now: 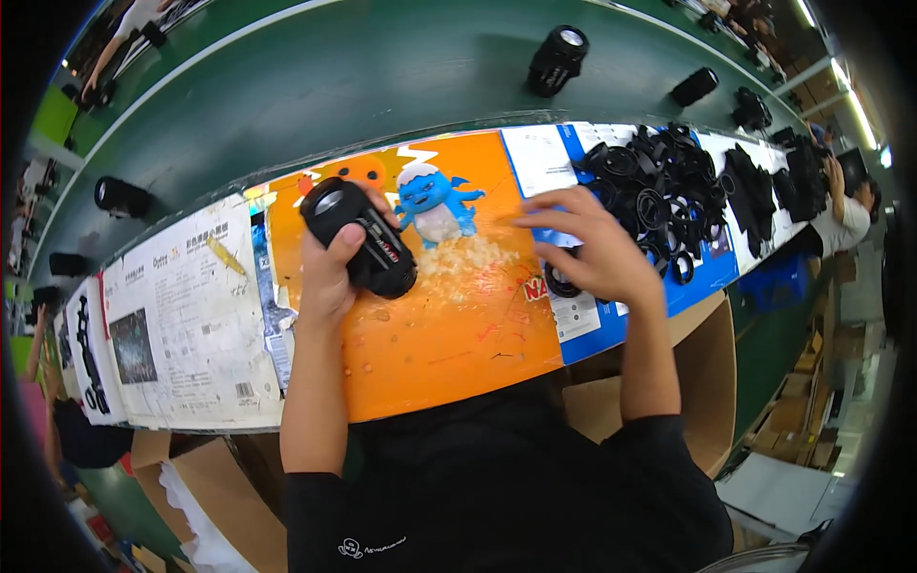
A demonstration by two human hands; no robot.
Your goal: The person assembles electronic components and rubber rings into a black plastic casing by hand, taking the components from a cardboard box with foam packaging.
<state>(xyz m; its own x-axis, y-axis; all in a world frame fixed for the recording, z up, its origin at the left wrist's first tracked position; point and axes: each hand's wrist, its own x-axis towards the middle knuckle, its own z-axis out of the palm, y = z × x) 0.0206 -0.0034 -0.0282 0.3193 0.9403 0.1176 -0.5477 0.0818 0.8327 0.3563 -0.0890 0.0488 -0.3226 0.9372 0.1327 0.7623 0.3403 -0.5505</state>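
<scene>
My left hand (330,272) is wrapped round a black cylindrical portable speaker (368,239), its thumb across the side. The speaker is tilted, with its shiny round end up and to the left, and pale markings show on its body. My right hand (597,244) hovers with fingers apart, palm down, holding nothing that I can see. Partly hidden under its fingers is a black ring-shaped part (562,279). Just beyond that hand lies a heap of black straps and rings (654,191).
An orange printed board (430,353) covers the bench before me, beside a worn white board (191,325). On the green conveyor (382,95) stand more black speakers (559,62). Cardboard boxes (707,382) sit below the edge. Another person (845,215) works at the far right.
</scene>
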